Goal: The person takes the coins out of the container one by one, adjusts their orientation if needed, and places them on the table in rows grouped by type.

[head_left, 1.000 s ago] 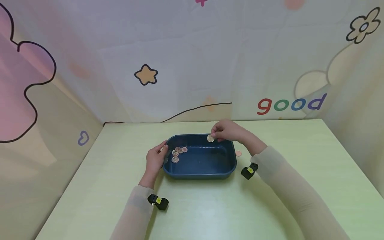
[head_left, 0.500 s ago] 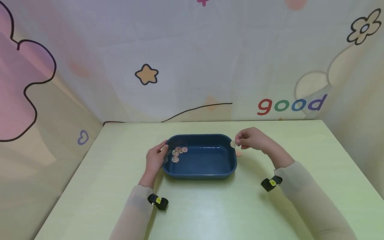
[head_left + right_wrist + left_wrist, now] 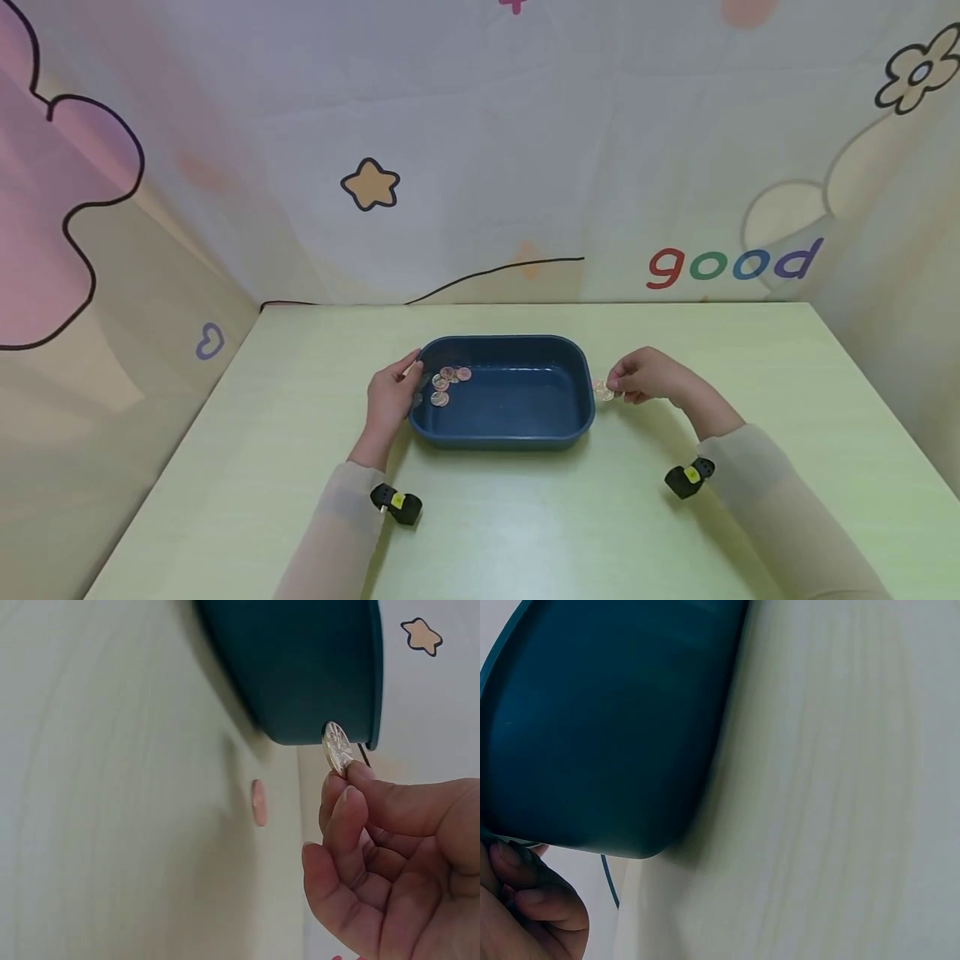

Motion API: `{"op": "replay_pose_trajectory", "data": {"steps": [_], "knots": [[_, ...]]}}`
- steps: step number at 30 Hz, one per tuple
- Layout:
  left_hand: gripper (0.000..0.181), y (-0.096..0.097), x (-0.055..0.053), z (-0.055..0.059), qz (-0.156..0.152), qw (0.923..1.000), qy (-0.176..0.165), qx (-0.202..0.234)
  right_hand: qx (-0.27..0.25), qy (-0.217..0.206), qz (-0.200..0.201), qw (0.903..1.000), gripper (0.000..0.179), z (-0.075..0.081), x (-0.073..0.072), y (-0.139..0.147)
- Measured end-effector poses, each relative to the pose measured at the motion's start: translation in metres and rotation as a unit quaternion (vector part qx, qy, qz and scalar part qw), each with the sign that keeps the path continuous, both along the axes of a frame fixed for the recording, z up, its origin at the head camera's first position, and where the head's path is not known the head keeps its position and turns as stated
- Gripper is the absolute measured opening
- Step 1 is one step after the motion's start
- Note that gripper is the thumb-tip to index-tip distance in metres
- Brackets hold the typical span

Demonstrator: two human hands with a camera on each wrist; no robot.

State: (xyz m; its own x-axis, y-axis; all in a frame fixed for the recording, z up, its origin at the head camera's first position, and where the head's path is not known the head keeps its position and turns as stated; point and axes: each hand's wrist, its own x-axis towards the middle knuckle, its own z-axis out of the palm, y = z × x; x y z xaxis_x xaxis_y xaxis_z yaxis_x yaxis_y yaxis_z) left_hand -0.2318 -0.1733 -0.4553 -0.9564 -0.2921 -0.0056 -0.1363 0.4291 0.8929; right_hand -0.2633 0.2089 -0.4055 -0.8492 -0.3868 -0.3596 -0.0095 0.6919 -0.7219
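A blue rectangular tray stands on the table, its left end gripped by my left hand with the thumb at the rim. In the left wrist view, curled fingers show beside the tray's edge. Several coins lie inside the tray near that end. Just outside the right end, my right hand pinches a silvery coin between thumb and fingertips, above the table. A copper-coloured coin lies on the table below it, mostly hidden by the held coin in the head view.
The pale green table reaches back to a printed cloth backdrop with cloth sides. Each forearm wears a small black camera, one on the left and one on the right.
My right hand has carried the coin from above the tray's back right corner to outside the right end, then lowered it toward the table. My left hand keeps its hold on the tray.
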Motion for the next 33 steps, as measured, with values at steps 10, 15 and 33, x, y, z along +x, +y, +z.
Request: {"op": "replay_pose_trajectory", "data": {"steps": [10, 15, 33], "knots": [[0.037, -0.002, 0.000, -0.001, 0.003, 1.0000, -0.002, -0.004, 0.017, -0.018, 0.002, 0.9997, 0.015, -0.016, 0.000, 0.001], [0.037, -0.002, 0.001, -0.001, 0.001, 1.0000, -0.004, -0.008, 0.037, -0.013, 0.014, 0.9991, 0.013, -0.024, 0.001, 0.001], [0.037, -0.001, -0.001, 0.001, 0.003, 0.9997, -0.006, -0.022, 0.048, 0.018, 0.027, 0.9983, 0.013, -0.028, 0.002, -0.006]]}}
